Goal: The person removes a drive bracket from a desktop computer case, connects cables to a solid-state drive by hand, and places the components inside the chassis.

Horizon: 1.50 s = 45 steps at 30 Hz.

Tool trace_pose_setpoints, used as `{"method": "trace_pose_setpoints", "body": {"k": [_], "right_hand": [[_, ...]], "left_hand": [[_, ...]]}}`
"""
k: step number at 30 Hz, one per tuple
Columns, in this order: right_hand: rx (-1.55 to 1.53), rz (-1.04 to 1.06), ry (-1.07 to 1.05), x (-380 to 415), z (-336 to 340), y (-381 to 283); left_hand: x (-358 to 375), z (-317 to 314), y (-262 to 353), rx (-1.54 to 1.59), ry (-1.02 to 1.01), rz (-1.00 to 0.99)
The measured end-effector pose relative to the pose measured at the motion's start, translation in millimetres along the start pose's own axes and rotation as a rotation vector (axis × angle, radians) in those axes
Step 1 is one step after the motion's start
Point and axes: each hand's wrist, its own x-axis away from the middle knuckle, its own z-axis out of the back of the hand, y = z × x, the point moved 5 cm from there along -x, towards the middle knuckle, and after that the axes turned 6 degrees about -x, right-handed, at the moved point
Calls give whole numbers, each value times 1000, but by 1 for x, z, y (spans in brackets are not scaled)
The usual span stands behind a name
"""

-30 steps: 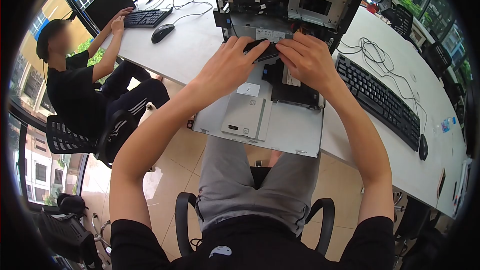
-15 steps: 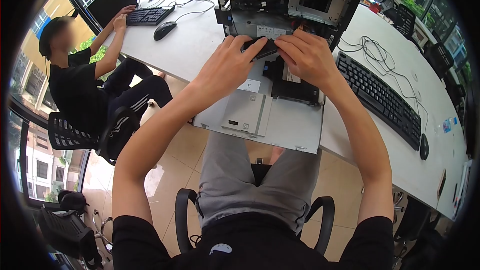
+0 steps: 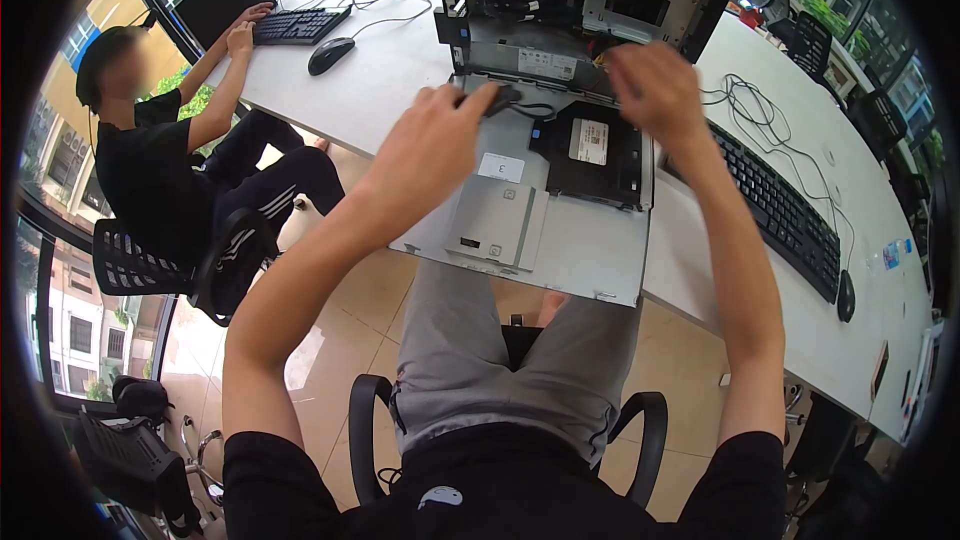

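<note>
Your right hand (image 3: 660, 95) no longer touches the small black part (image 3: 503, 98); it now hovers, blurred, before the open computer case (image 3: 705, 0), and you cannot tell whether its fingers are open or closed. Your left hand (image 3: 440, 130) alone grips the part above the metal panel (image 3: 585, 255), beside a dark cable (image 3: 535, 108), leaving the labelled black tray (image 3: 620, 175) uncovered.

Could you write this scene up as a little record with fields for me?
Left hand: gripping a small black part, identity unclear
Right hand: blurred, near the open computer case; grip unclear
Metal panel: in front of the case, bearing a black unit with a white label
On the table, right: black keyboard and mouse
Nearby: another person seated at left, hands by a second keyboard
</note>
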Motion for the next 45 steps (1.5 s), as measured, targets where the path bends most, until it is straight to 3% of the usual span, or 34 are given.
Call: {"method": "trace_pose_setpoints", "body": {"k": [2, 3, 5, 7, 12, 15, 20, 27, 29, 30, 31, 33, 36, 45], "right_hand": [[-5, -202, 179, -7, 26, 23], [-92, -144, 160, -22, 18, 13], [-289, -73, 105, -37, -9, -29], [-217, -91, -199, -37, -35, -53], [-238, -189, -158, -15, -21, -41], [-700, -554, -395, -23, -13, -52], [-829, -639, -510, -25, -24, -69], [-753, -617, -375, -21, -22, -54], [-620, -695, -205, -13, -11, -18], [-583, -834, -265, -16, 1, 1], [-647, -857, -118, -16, 7, 7], [-683, -885, -76, -22, 9, 6], [-607, -857, -236, -30, -1, -14], [-555, -710, -345, -12, -22, -23]], "left_hand": [[4, 2, -11, 25, 7, 6], [6, 3, -11, 38, 40, -41], [20, 1, -2, 60, 61, -130], [2, 7, 12, 44, 139, -236], [3, 3, 0, 141, 115, -212], [6, -6, 0, 198, 121, -240], [6, -6, 2, 263, 113, -232], [5, 1, -7, 352, 90, -207], [9, 0, -33, 329, 134, -147], [12, 2, -47, 308, 129, -97], [14, 2, -54, 307, 107, -81], [20, 1, -62, 306, 58, -36], [18, -5, -51, 295, -16, -129], [-7, -38, -49, 276, -206, -145]]}}
